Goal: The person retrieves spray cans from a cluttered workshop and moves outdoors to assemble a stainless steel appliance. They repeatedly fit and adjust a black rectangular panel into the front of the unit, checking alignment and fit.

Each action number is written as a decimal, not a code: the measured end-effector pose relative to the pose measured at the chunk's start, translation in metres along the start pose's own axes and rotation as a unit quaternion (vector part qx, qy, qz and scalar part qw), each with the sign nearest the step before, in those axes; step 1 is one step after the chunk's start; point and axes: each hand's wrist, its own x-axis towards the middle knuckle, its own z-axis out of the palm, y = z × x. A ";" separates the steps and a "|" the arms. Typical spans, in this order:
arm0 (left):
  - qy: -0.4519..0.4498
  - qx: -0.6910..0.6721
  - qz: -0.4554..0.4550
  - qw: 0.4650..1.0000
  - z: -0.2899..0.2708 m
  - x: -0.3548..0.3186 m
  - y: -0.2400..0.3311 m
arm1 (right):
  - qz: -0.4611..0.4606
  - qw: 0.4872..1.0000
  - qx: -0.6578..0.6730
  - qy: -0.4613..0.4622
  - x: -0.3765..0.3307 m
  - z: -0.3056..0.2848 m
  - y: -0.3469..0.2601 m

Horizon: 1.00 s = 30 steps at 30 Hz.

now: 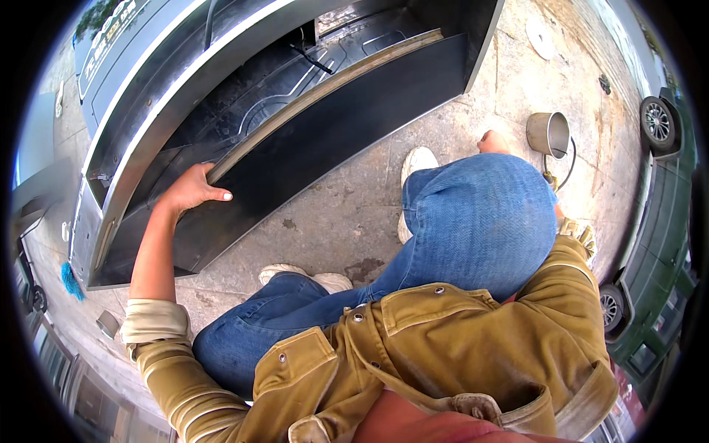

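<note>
My left hand (193,190) is closed over the left end of the top edge of a long dark panel (347,133), thumb on the near face and fingers behind it. The panel stands tilted on its long side at the front of an open metal cabinet (151,136), whose stamped metal interior shows beyond it. My right hand (493,142) pokes out past my right knee, seemingly curled; the knee hides most of it and whatever it might hold. Beside it is a silver metal cylinder (539,134), open at one end, with a dark hose or cable attached.
I squat on stone paving (317,221) close to the cabinet. A white disc (540,38) lies at the far right. Blue bristly material (72,280) is by the cabinet's left corner, near a small grey metal piece (108,323). A green vehicle (653,258) stands at right.
</note>
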 end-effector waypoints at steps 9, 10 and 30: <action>0.065 0.042 -0.005 0.997 0.017 -0.010 -0.004 | 0.026 1.000 0.009 0.007 -0.011 0.011 -0.010; 0.068 0.051 -0.002 0.996 0.018 -0.010 -0.002 | 0.026 1.000 0.011 0.010 -0.010 0.014 -0.006; 0.152 0.114 0.061 0.980 0.059 -0.060 0.020 | -0.066 0.798 0.537 -0.265 -0.066 -0.029 -0.129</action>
